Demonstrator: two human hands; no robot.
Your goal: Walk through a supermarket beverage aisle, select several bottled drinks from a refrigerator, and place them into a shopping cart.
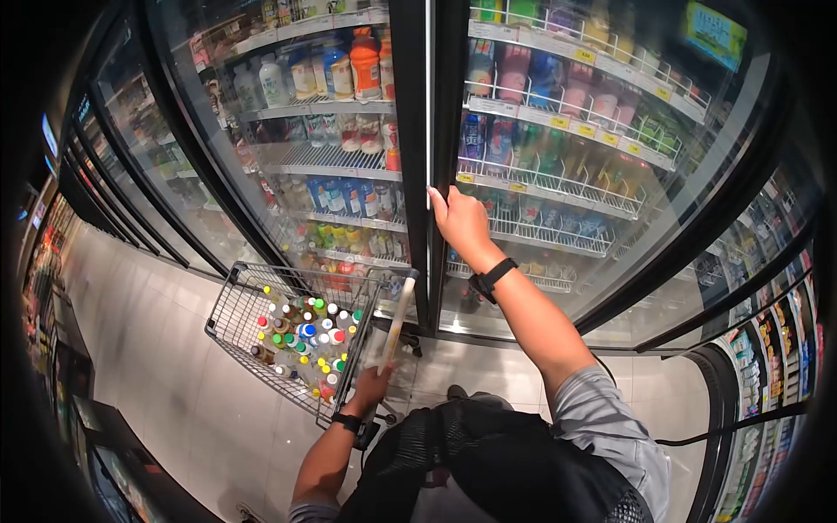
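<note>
The right hand (459,220) is raised to the vertical handle (430,131) of the right-hand cooler door (558,174), fingers curled around it; the door looks shut, so nothing is out of that side yet. The left hand (373,386) has its fingers wrapped on the push bar (397,322) of the wire shopping cart (228,301), near left, already well filled with capped bottles (305,344). The cooler shelves (331,159) behind both doors hold rows of drinks
</note>
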